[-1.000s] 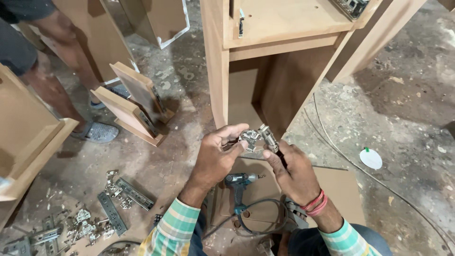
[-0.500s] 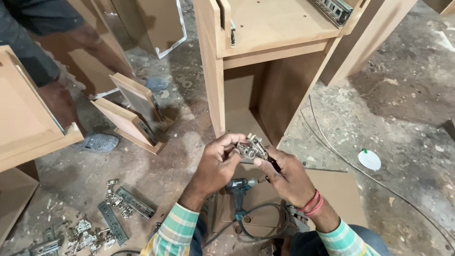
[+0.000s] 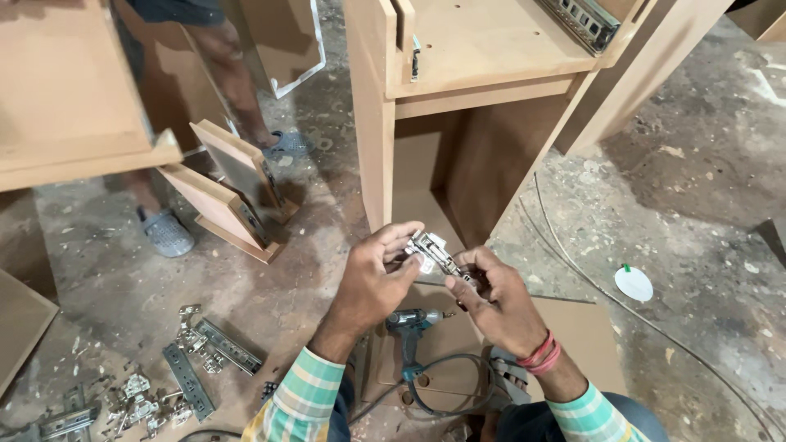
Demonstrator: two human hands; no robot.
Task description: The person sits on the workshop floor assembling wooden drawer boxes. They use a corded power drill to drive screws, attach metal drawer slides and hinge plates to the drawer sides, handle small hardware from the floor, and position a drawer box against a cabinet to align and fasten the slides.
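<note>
- Left hand [image 3: 372, 282] and right hand [image 3: 499, 303] are both pinching a shiny metal hinge [image 3: 431, 252], held tilted
- It's hovering in front of the cabinet [image 3: 458, 106], above the drill [image 3: 409, 327] lying on the floor

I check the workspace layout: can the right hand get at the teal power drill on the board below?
Probably yes. The right hand hovers just above the teal power drill with nothing between, but it grips the metal cabinet hinge.

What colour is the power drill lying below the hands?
Teal-blue body with black grip, on the power drill; the head view shows it.
</note>
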